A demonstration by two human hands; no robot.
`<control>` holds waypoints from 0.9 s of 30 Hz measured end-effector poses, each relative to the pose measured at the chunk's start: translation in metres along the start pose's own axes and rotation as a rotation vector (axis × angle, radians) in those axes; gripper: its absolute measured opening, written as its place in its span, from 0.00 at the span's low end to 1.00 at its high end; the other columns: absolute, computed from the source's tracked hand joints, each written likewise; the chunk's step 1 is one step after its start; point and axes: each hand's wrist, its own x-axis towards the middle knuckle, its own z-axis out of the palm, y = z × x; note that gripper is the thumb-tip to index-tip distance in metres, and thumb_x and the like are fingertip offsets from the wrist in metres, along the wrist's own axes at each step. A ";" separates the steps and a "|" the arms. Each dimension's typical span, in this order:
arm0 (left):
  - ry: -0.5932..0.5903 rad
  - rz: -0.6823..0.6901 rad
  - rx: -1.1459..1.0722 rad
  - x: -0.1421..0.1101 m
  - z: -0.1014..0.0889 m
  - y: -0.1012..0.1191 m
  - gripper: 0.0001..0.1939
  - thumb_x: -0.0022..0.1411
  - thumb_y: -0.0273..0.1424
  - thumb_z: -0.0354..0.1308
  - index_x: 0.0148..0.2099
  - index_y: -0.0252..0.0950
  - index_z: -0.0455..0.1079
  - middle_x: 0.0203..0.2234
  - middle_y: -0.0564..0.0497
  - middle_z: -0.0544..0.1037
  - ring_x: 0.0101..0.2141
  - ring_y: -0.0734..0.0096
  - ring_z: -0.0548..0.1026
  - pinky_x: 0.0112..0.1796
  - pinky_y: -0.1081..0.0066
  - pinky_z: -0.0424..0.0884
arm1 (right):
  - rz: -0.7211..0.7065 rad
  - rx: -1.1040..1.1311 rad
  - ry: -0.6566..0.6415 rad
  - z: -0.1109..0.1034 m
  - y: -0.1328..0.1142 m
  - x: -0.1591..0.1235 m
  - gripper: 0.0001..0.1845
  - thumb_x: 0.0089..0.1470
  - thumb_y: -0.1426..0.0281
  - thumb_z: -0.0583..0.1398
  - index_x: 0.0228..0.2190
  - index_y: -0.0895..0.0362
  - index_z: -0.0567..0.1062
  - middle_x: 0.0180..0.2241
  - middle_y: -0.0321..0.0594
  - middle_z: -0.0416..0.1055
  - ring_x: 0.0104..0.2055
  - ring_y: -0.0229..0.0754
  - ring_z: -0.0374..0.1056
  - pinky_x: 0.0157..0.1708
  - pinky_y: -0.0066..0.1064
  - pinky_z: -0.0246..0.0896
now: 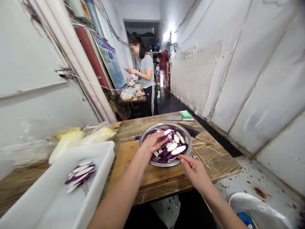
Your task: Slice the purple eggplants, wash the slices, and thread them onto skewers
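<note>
A round metal bowl (pixel 190 147) full of purple-skinned, white-fleshed eggplant slices (pixel 172 147) stands on the wooden table, partly over a cutting board (pixel 127 159). Over its left side, my left hand (pixel 153 142) pinches one eggplant slice (pixel 167 131) between thumb and fingers. My right hand (pixel 193 167) is closed around a thin wooden skewer at the bowl's near right rim. At the skewer's tip sits an eggplant slice (pixel 178 150); most of the skewer is hidden by the hand. Skewered eggplant slices (pixel 81 175) lie in the white plastic tray (pixel 110 149) at left.
A cleaver (pixel 175 118) and a dark-bladed knife (pixel 190 130) lie behind the bowl. Loose skewers (pixel 202 159) are to its right. Plastic bags (pixel 97 136) sit behind the tray. Another person (pixel 147 70) stands beyond the table, holding a phone. A lined bin (pixel 259 210) is at lower right.
</note>
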 end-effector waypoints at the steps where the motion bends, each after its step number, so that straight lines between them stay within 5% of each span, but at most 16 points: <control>1: -0.001 -0.009 0.003 0.000 0.000 0.000 0.08 0.54 0.12 0.54 0.31 0.26 0.71 0.25 0.47 0.77 0.28 0.73 0.76 0.35 0.69 0.77 | 0.002 0.002 -0.003 0.000 0.000 0.000 0.23 0.53 0.60 0.54 0.41 0.64 0.75 0.14 0.28 0.52 0.17 0.32 0.45 0.17 0.25 0.45; 8: 0.034 -0.050 -0.018 -0.001 0.001 0.001 0.05 0.55 0.16 0.56 0.30 0.26 0.71 0.21 0.49 0.74 0.21 0.78 0.72 0.23 0.81 0.73 | -0.002 0.017 -0.006 0.001 0.000 0.000 0.22 0.52 0.60 0.54 0.40 0.64 0.76 0.14 0.28 0.52 0.17 0.31 0.45 0.16 0.24 0.44; 18: 0.021 -0.050 -0.002 0.001 -0.001 0.000 0.04 0.54 0.15 0.57 0.32 0.25 0.68 0.28 0.41 0.77 0.33 0.61 0.78 0.35 0.66 0.78 | 0.006 0.021 -0.012 0.002 0.007 0.000 0.23 0.53 0.59 0.54 0.42 0.63 0.75 0.13 0.27 0.50 0.16 0.31 0.44 0.16 0.25 0.43; 27: 0.048 -0.019 0.005 -0.001 0.002 0.000 0.05 0.53 0.13 0.55 0.30 0.25 0.68 0.27 0.41 0.77 0.33 0.59 0.78 0.35 0.64 0.78 | -0.029 -0.026 0.010 0.000 0.004 0.000 0.22 0.53 0.60 0.54 0.40 0.63 0.76 0.13 0.29 0.53 0.16 0.32 0.47 0.16 0.24 0.45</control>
